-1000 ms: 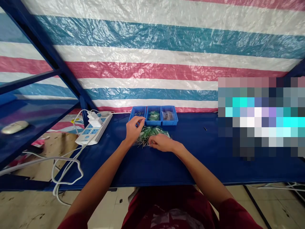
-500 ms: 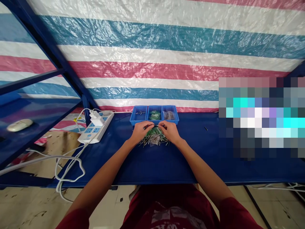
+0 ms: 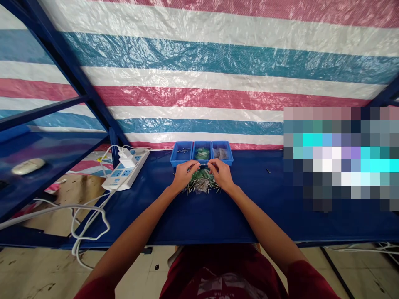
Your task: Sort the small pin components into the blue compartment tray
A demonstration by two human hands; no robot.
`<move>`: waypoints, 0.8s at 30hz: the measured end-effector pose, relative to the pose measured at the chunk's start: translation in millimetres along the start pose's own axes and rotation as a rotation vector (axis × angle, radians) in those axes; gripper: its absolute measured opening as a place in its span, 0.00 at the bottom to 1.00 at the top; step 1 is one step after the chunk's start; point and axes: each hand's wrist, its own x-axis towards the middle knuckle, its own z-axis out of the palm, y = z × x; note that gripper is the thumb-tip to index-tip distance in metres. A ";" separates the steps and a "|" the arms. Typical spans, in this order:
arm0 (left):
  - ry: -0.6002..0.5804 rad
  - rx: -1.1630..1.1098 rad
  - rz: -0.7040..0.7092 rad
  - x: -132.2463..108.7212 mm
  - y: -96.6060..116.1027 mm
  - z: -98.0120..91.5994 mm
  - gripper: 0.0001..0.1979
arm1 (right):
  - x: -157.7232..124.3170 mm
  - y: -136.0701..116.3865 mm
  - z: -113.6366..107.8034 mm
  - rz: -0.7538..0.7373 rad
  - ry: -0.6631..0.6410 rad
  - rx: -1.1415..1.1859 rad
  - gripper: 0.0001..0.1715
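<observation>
My left hand point(image 3: 183, 175) and my right hand point(image 3: 222, 174) are pinched closed on opposite ends of a thin, short rod-like piece point(image 3: 203, 165). It lies level between my fingertips; its exact kind is too small to tell. Under and in front of the hands spreads a pile of loose thin metal-looking pieces point(image 3: 193, 187), mixed with green bits and a clear plastic bag point(image 3: 202, 185). Just behind stands a blue three-part bin point(image 3: 231, 158). Its left part has a few thin pieces point(image 3: 184, 150), its middle one green items point(image 3: 203, 153), its right one clear bags point(image 3: 220, 153).
A white power strip point(image 3: 126, 174) with a plugged-in adapter and tangled white cables point(image 3: 93, 226) is at the left. One small dark piece point(image 3: 268, 170) lies on the blue table point(image 3: 199, 224) to the right. A pale mouse point(image 3: 28, 166) rests on the left shelf.
The view has tilted slightly upward. Both hands stay together over the pile, and the piece between them shows more plainly now.
</observation>
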 end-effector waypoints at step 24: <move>0.111 -0.402 -0.214 1.0 1.6 10.4 0.15 | -1.9 0.4 1.5 -0.060 0.039 -0.030 0.17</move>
